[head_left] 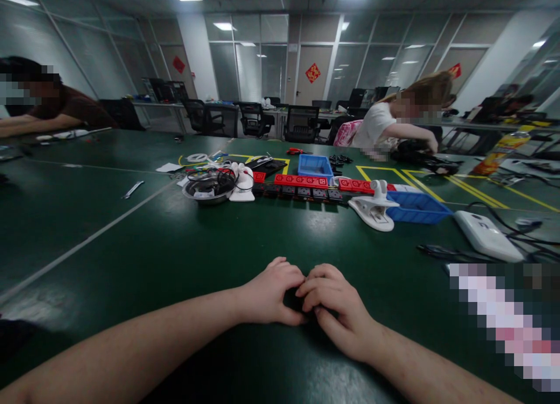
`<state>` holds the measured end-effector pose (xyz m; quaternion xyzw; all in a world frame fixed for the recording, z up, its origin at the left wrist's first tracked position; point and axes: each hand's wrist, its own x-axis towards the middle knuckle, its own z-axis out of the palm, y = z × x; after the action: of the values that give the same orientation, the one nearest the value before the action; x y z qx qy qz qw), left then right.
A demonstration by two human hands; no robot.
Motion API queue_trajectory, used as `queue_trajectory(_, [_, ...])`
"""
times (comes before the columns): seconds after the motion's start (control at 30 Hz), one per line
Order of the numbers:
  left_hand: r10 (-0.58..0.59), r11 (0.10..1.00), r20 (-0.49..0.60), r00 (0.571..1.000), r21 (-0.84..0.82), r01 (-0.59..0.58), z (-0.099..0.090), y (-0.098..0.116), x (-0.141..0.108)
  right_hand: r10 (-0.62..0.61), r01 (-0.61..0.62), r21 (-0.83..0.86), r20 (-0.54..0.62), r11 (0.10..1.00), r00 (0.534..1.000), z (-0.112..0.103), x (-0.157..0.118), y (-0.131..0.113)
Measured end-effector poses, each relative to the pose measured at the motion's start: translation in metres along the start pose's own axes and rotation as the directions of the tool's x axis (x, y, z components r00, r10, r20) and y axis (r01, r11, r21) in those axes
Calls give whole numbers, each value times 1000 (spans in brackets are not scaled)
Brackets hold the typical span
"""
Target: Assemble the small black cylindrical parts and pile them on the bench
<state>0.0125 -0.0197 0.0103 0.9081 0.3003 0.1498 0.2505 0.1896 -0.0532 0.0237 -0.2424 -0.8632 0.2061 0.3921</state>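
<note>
In the head view, the left hand (269, 293) and right hand (341, 316) meet low over the green tabletop (196, 258), fingers curled inward, perhaps to steady something small; whether they grip anything, I cannot tell. Beyond them, red socket modules (301, 181) stand in a row, probably for order, between a metal bowl (210, 200), likely gathering loose parts, and a blue bin (417, 208).

Head-worn view, facing forward and down, wide
</note>
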Motion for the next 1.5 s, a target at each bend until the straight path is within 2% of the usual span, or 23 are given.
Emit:
queue_trajectory(0.17, [-59, 997, -46, 997, 43, 61, 6, 6, -1, -26, 25, -8, -35, 1000, 999, 1, -1, -2])
queue_trajectory(0.27, [-108, 989, -107, 988, 85, 117, 11, 11, -1, 59, -61, -35, -75, 997, 995, 3, -3, -1])
queue_trajectory(0.4, [-161, 976, -118, 980, 127, 175, 11, 14, -1, 195, -204, -98, -90, 974, 977, 6, -4, 3])
queue_trajectory(0.53, [-130, 983, -102, 986, 114, 141, 8, 13, 0, 222, -228, -120, -58, 966, 973, 8, -3, 4])
queue_trajectory(0.67, [-105, 991, -81, 991, 75, 111, 7, 10, 0, 179, -182, -84, -35, 980, 983, 6, -2, 3])
queue_trajectory(0.9, [-20, 996, 0, 1000, 91, 20, 1, 4, 1, 5, -5, -6, 26, 1000, 1000, 1, 0, -2])
queue_trajectory(1.03, [36, 994, 30, 999, 99, -38, -3, 1, 2, -39, 39, 18, 38, 999, 998, -1, 1, -5])
queue_trajectory(1.17, [19, 992, 27, 999, 124, -22, -1, 5, 1, -59, 58, 29, 23, 998, 998, -1, 1, -6])
queue_trajectory(1.5, [-148, 979, -72, 986, 133, 156, 7, 22, -4, 187, -191, -49, -84, 980, 979, 6, -4, 2])
